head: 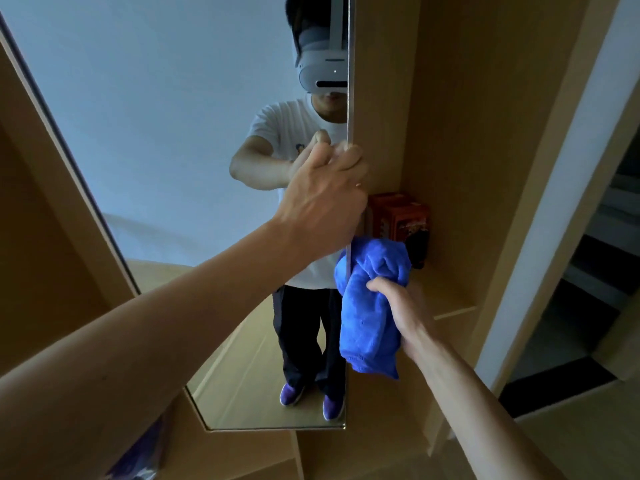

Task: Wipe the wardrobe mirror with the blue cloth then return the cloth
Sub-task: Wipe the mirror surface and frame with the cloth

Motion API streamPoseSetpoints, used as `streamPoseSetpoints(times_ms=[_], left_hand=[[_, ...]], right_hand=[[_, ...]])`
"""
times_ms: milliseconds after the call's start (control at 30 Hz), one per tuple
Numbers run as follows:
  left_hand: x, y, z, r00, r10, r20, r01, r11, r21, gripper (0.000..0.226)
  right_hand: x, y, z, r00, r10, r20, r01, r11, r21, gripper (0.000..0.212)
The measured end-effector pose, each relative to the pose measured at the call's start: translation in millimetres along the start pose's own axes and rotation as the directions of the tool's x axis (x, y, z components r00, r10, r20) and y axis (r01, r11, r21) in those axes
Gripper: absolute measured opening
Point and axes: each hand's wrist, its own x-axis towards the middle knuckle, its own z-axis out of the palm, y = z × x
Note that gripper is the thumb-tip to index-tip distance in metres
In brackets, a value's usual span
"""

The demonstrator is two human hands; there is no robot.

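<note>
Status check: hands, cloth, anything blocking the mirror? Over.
Left hand grips right edge of mirror. Right hand holds blue cloth, bunched, beside that edge. Red box sits beyond the edge, not blocking the glass.

Left hand [327,199] grips mirror [173,133] right edge; right hand [403,308] below it clutches bunched blue cloth [369,317]; red box [398,216] behind.

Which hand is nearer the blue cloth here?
Right. The right hand grips the blue cloth itself; the left hand is above it, curled round the edge of the mirror.
</note>
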Motion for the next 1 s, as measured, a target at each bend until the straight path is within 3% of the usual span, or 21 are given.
streamPoseSetpoints(times_ms=[100, 200, 367, 567, 700, 867, 1000], left_hand=[[5, 1, -5, 0.999, -0.033, -0.037, 0.033, 0.999, -0.01, 0.047], [6, -3, -2, 0.999, -0.045, -0.031, 0.044, 0.999, -0.01, 0.024], [5, -3, -2, 1.0, -0.028, -0.009, 0.029, 0.999, 0.016, 0.003], [5, -8, -7, 1.0, 0.017, -0.013, -0.017, 1.0, 0.01, 0.016], [10, -19, -10, 0.993, 0.099, 0.064, -0.108, 0.983, 0.146, 0.018], [27, -39, -28, 0.994, 0.105, 0.004, -0.104, 0.97, 0.22, 0.024], [34, -50, -36, 0.993, 0.119, -0.008, -0.115, 0.968, 0.224, 0.021]], right_hand=[[3, 21, 1, 0.995, 0.099, 0.013, -0.098, 0.994, -0.046, 0.019], [-1, 31, 0, 0.984, 0.175, 0.043, -0.172, 0.984, -0.054, 0.031], [-3, 17, 4, 0.993, 0.118, 0.003, -0.118, 0.993, -0.024, 0.026], [-11, -42, 5, 0.997, -0.069, -0.036, 0.072, 0.991, 0.111, 0.011], [-18, -84, 6, 0.984, -0.173, -0.04, 0.178, 0.963, 0.203, 0.008], [-23, -96, 9, 0.975, -0.211, -0.075, 0.221, 0.96, 0.172, 0.008], [-20, -72, 10, 0.984, -0.153, -0.093, 0.162, 0.982, 0.098, 0.01]])
